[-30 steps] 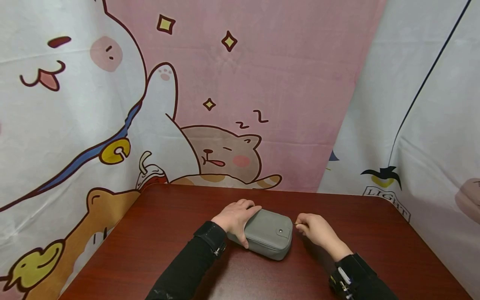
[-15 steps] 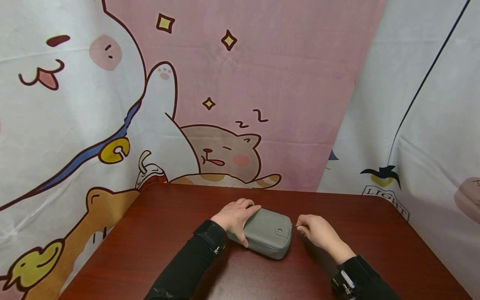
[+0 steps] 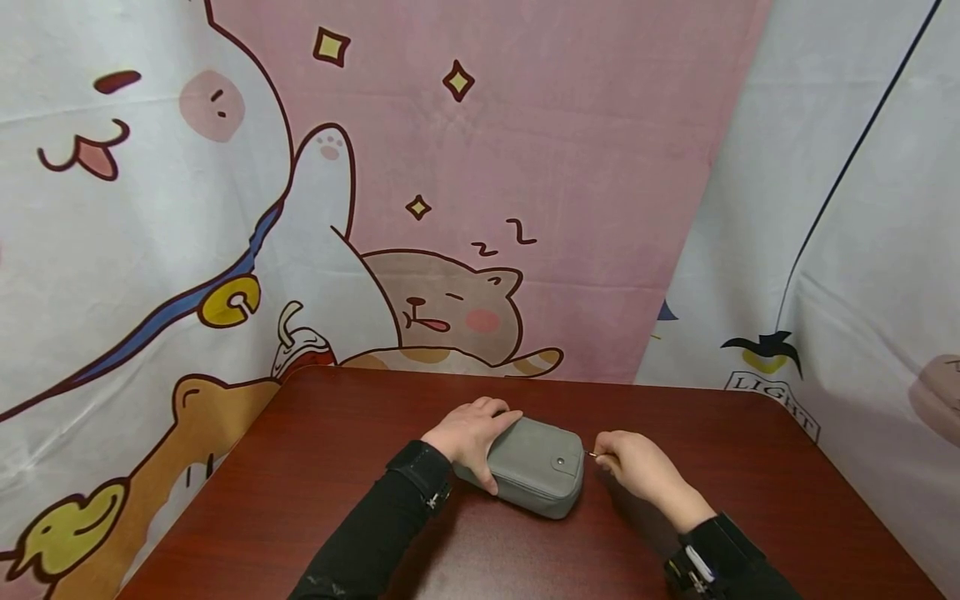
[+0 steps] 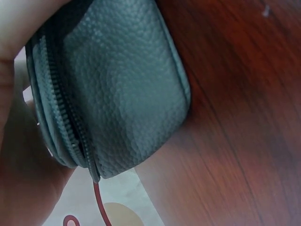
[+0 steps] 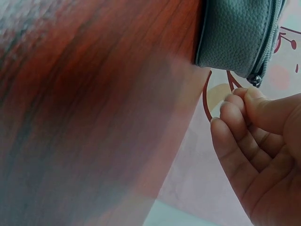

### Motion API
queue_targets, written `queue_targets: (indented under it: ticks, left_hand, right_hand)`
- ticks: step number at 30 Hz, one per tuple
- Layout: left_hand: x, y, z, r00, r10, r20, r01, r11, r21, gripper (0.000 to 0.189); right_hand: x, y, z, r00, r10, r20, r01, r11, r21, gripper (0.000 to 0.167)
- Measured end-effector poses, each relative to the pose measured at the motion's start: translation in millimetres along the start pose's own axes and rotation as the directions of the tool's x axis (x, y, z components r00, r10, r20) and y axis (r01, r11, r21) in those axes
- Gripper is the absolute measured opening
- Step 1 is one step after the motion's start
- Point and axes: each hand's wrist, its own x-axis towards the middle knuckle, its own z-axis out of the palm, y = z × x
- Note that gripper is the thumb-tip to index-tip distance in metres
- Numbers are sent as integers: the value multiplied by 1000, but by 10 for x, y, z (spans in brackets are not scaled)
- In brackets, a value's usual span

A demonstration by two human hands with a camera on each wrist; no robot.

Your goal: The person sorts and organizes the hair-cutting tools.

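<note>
A grey-green zippered pouch (image 3: 535, 457) of pebbled, leather-like material lies on the table, with a snap tab on its top. My left hand (image 3: 472, 435) grips its left end, thumb along the near side and fingers over the far side. In the left wrist view, the zipper (image 4: 63, 108) shows a dark gap between its rows of teeth. My right hand (image 3: 636, 460) is at the pouch's right end, pinching the zipper pull between thumb and index finger. The right wrist view shows the zipper slider (image 5: 255, 80) just beyond the right fingertips; the pull is mostly hidden by them.
The reddish-brown wooden table (image 3: 337, 433) extends around the pouch on all sides. Behind it hangs a cloth backdrop (image 3: 585, 167) with cartoon animals, meeting the table's far edge. Dark sleeves and wrist straps (image 3: 422, 471) cover both forearms.
My right hand has shifted slightly right and toward me, still pinching the zipper pull. The pouch and my left hand have stayed almost in place.
</note>
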Motion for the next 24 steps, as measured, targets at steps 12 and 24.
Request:
queue_targets:
  ticks: [12, 24]
  left_hand:
    - [4, -10, 34, 1000, 13, -9, -13, 1000, -1, 124]
    - [-1, -13, 22, 1000, 7, -5, -7, 1000, -9, 124]
  right_hand:
    - [-16, -19, -30, 997, -73, 2, 73, 997, -13, 29]
    - [-27, -62, -64, 995, -93, 23, 94, 995, -43, 27]
